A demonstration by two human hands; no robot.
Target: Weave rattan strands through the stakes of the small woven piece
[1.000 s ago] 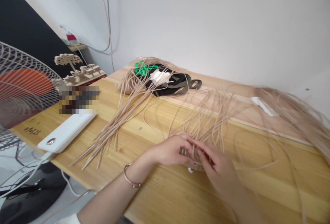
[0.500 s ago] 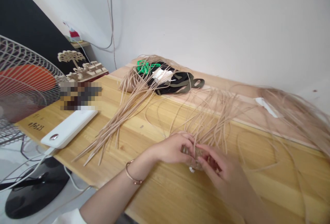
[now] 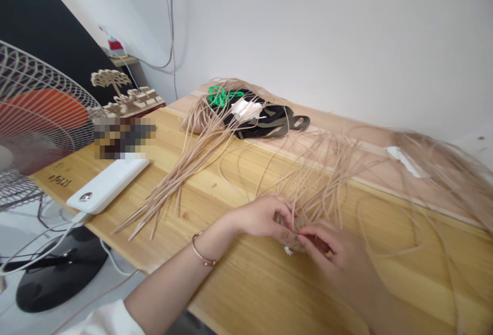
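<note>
My left hand (image 3: 262, 219), with a thin bracelet on its wrist, pinches a small woven piece (image 3: 295, 240) made of tan strips that rests on the wooden table (image 3: 246, 283). My right hand (image 3: 339, 255) meets it from the right, fingers curled on the same piece and on a strip. Long tan strips (image 3: 319, 175) fan up and away from the piece between the two hands. Most of the woven piece is hidden by my fingers.
A loose bundle of tan strips (image 3: 181, 175) lies to the left, another large heap (image 3: 442, 170) at the right. A black bag with green cord (image 3: 254, 111) sits at the back. A white power bank (image 3: 108, 185) and a standing fan (image 3: 34, 129) are at the left edge.
Both hands stay on the woven piece. My right hand has slid slightly lower and to the right, its fingers shifting on the strips. The view has drifted a little.
</note>
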